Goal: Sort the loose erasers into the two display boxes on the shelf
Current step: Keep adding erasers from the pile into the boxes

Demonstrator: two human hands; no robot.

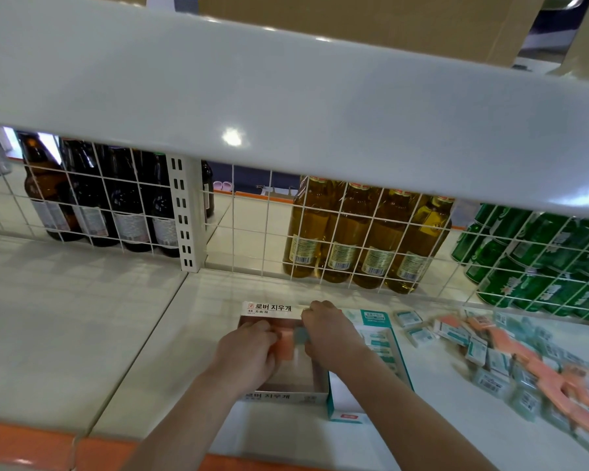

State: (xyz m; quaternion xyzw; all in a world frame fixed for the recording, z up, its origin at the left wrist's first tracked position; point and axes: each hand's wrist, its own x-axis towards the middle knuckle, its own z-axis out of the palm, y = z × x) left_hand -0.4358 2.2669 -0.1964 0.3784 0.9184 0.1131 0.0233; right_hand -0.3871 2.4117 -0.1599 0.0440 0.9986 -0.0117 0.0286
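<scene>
Two display boxes stand side by side on the white shelf. The left one, a white box with red print [288,396], has both my hands inside it. My left hand [249,351] and my right hand [323,331] together hold a stack of pink erasers [285,344] over its far end. The teal box [400,355] on the right holds several teal-sleeved erasers. A pile of loose erasers [510,362], pink and teal-sleeved, lies to the right of the boxes.
A white wire grid [252,232] backs the shelf; behind it stand brown bottles [92,198], yellow bottles [361,239] and green cans [541,260]. An upper shelf [286,96] overhangs. An orange strip [31,443] edges the shelf front.
</scene>
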